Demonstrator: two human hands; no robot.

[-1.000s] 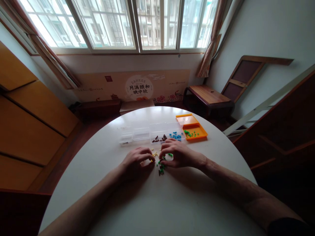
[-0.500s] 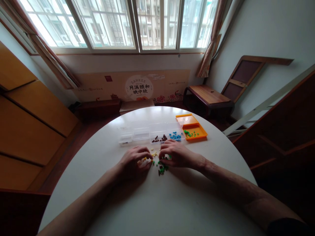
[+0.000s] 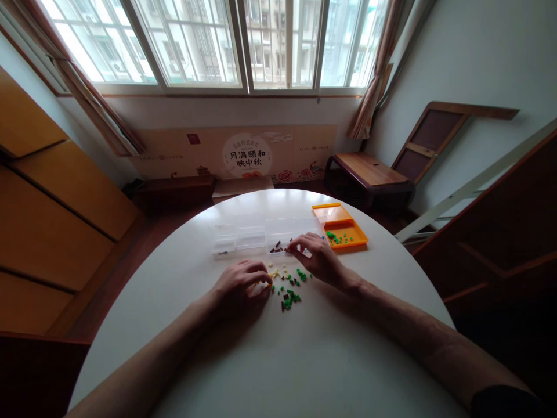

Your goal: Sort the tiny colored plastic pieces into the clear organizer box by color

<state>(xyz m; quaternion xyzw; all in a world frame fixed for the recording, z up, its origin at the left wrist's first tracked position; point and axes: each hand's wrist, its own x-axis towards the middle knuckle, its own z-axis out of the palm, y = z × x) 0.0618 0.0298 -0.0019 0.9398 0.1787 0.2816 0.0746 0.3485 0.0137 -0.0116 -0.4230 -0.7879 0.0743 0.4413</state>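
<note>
My left hand (image 3: pixel 241 286) rests curled on the round white table (image 3: pixel 261 360), its fingertips at a small yellow piece at the left edge of a loose pile of small beads (image 3: pixel 288 284), green, yellow and dark. My right hand (image 3: pixel 314 255) is raised to the front edge of a clear compartment box (image 3: pixel 256 235), fingers pinched together over the cell with dark brown pieces (image 3: pixel 277 248). Whether something tiny sits between those fingers is too small to tell. My right hand hides the blue pieces in the neighbouring cell.
An orange tray (image 3: pixel 353 233) with green pieces and its lid stands right of the clear box. Beyond the table are a low wooden bench (image 3: pixel 369 169), a printed board under the window and wooden panels at both sides.
My right hand has lifted off the loose pile and moved forward to the clear box's dark-piece cell. My left hand stayed at the pile's left edge. More of the pile shows.
</note>
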